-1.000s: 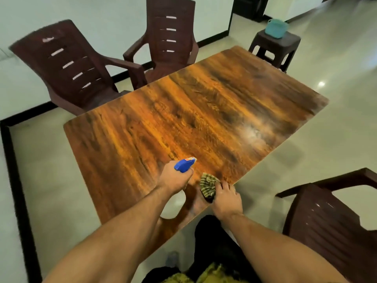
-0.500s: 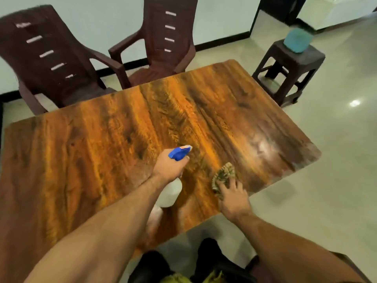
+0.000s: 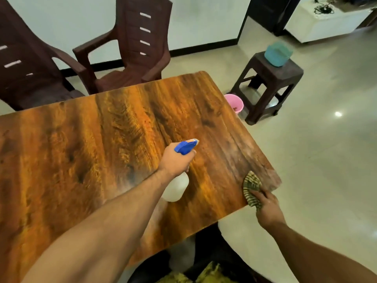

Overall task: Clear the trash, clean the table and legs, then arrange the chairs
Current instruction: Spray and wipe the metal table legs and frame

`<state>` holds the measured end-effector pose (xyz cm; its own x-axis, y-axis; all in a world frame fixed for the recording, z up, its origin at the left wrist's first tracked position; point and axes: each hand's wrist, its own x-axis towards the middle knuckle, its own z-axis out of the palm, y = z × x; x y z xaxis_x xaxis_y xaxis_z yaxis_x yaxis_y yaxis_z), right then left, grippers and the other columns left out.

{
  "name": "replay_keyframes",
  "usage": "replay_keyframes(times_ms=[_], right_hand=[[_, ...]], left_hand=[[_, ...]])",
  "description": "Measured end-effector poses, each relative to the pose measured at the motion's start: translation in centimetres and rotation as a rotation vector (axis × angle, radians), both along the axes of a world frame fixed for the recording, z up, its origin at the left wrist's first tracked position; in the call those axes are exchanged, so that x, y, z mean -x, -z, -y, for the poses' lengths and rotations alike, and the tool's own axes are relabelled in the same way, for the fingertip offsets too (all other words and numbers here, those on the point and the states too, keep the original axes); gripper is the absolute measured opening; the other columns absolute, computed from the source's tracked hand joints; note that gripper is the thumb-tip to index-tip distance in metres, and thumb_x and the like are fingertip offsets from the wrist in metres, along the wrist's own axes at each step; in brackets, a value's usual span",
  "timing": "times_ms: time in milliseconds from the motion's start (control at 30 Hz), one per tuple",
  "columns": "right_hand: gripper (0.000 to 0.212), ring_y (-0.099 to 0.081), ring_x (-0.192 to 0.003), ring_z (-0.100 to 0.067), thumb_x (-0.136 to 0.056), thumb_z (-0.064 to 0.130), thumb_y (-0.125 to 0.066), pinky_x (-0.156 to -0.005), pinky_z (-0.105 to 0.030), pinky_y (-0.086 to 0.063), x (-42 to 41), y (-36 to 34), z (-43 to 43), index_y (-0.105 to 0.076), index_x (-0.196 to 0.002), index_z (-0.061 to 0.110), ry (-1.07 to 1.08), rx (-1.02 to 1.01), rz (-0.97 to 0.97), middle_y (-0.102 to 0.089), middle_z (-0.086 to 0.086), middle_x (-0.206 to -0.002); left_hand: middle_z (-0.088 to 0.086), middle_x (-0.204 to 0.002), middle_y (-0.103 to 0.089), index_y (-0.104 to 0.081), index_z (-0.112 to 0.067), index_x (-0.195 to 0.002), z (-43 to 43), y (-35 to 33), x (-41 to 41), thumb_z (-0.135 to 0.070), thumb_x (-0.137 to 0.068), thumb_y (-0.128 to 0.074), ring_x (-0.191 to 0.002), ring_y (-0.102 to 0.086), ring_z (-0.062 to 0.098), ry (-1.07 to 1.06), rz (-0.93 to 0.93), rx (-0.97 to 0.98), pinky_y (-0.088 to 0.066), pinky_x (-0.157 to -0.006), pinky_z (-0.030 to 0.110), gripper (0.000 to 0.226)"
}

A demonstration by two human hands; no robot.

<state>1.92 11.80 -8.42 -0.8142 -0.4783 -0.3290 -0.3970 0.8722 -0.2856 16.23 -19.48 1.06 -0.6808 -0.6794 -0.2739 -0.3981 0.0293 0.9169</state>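
My left hand (image 3: 175, 160) grips a white spray bottle (image 3: 175, 188) by its blue trigger head, held over the right half of the wooden table (image 3: 102, 144). A green-and-dark checked cloth (image 3: 252, 187) lies on the table's near right corner. My right hand (image 3: 268, 209) holds the cloth at its near end and presses it onto the tabletop by the edge.
Two dark brown plastic chairs (image 3: 138, 48) (image 3: 26, 74) stand behind the table's far side. A dark stool (image 3: 269, 82) with a teal container (image 3: 277, 54) on it stands at the right, a pink bucket (image 3: 234, 103) beside it. Tiled floor stretches to the right.
My right hand slid the cloth rightward along the near edge to the table's corner. My left hand kept the bottle over the table. The view swung right, revealing the pink bucket.
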Motion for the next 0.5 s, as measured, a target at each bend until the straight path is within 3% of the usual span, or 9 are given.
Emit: replay_keyframes(times_ms=[100,233,367,500], right_hand=[[0.059,-0.040,-0.136,-0.034,-0.079,-0.006,-0.062,-0.116,-0.038,-0.033,6.8,0.4,-0.2,-0.064,-0.133,0.018,0.012,0.052,0.011,-0.045,-0.012,-0.149],[0.054,-0.042,-0.135,-0.029,-0.084,0.011,-0.056,-0.115,-0.039,-0.033,16.4,1.2,2.6,-0.061,-0.136,0.028,-0.206,0.082,0.010,-0.047,-0.006,-0.150],[0.058,-0.035,-0.141,-0.024,-0.086,0.011,-0.050,-0.121,-0.035,-0.026,25.2,1.3,9.4,-0.055,-0.140,0.031,-0.429,0.150,0.174,-0.039,-0.001,-0.156],[0.054,-0.029,-0.144,-0.028,-0.092,0.017,-0.049,-0.120,-0.041,-0.028,27.9,0.9,13.0,-0.051,-0.144,0.030,-0.706,0.124,0.186,-0.030,-0.002,-0.161]], left_hand=[[0.017,-0.054,-0.056,-0.059,0.005,-0.076,-0.3,-0.2,6.5,-0.018,-0.090,-0.064,-0.043,-0.053,0.017,-0.032,-0.002,0.017,-0.052,-0.052,0.026,0.027],[0.017,-0.054,-0.056,-0.061,0.006,-0.081,-0.5,0.6,15.4,-0.019,-0.090,-0.064,-0.043,-0.053,0.016,-0.097,0.018,0.017,-0.052,-0.054,0.025,0.027],[0.015,-0.055,-0.056,-0.064,0.006,-0.089,-0.9,0.7,21.9,-0.016,-0.090,-0.065,-0.043,-0.055,0.017,-0.308,0.026,-0.012,-0.052,-0.052,0.027,0.022],[0.026,-0.056,-0.056,-0.058,0.008,-0.075,-3.1,0.4,25.2,-0.012,-0.091,-0.065,-0.042,-0.053,0.019,-0.477,0.115,-0.006,-0.048,-0.046,0.020,0.027]])
